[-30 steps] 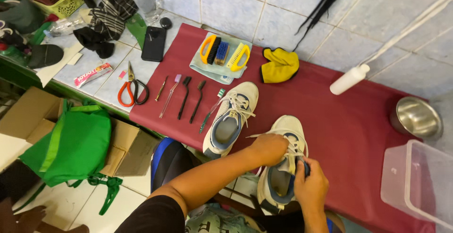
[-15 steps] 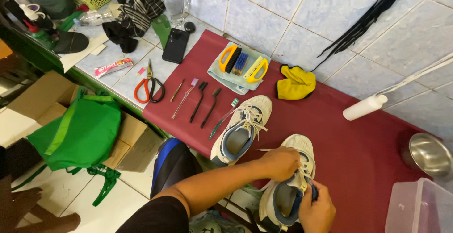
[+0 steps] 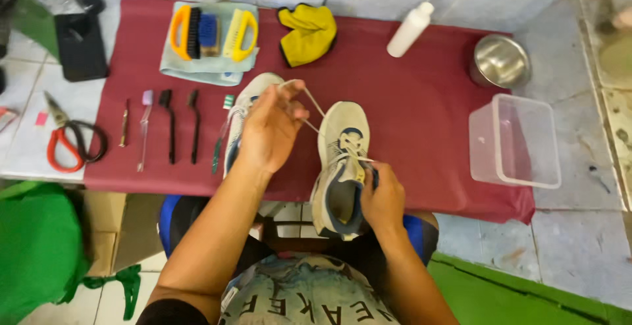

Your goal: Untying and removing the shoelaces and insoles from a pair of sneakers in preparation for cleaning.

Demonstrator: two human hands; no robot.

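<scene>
White lace (image 3: 315, 106) pinched in my left hand (image 3: 271, 127), drawn up and left from the sneaker (image 3: 342, 167), toe pointing away, heel gripped by my right hand (image 3: 382, 200).

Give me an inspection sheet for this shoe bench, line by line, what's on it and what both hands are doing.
Surface: dark red mat on tiled counter.
Job's things: white sneaker with blue lining; its white lace pulled up; second white sneaker partly hidden behind the left hand.
Clutter: yellow-handled brushes on a pale cloth, yellow cloth, white squeeze bottle, steel bowl, clear plastic tub, small brushes, red-handled scissors.
Grippers: left hand fingers pinch lace; right hand grips sneaker's heel.
Cables: nothing seen.
Surroundings: green bag.
</scene>
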